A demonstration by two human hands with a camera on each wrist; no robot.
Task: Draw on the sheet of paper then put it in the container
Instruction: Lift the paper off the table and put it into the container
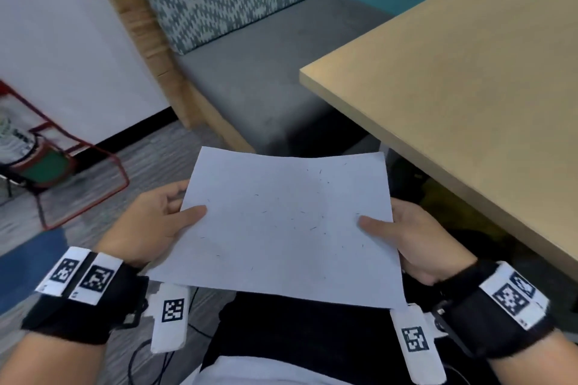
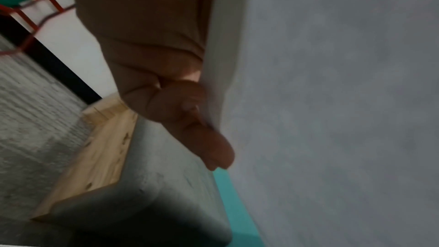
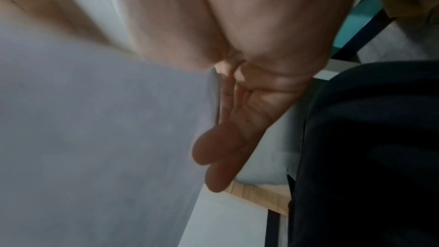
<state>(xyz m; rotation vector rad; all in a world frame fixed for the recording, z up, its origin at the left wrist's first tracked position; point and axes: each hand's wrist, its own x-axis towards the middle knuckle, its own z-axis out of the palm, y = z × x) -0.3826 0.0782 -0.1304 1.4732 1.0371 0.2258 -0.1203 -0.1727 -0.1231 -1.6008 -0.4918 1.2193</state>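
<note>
A white sheet of paper (image 1: 281, 228) with several small dark pen marks is held flat in the air above my lap. My left hand (image 1: 162, 219) pinches its left edge, thumb on top and fingers underneath. My right hand (image 1: 406, 231) pinches its right edge the same way. In the left wrist view the underside of the sheet of paper (image 2: 332, 100) fills the right half, with my fingers (image 2: 213, 147) against it. In the right wrist view the sheet of paper (image 3: 95, 138) lies to the left of my fingers (image 3: 221, 157). No pen shows in any view.
A light wooden table (image 1: 469, 72) stands at the right, its corner near the sheet. A grey bench seat (image 1: 266, 72) with a patterned backrest lies ahead. A red wire-frame stand (image 1: 78, 172) holding a green-and-white round container (image 1: 34, 153) sits on the floor at far left.
</note>
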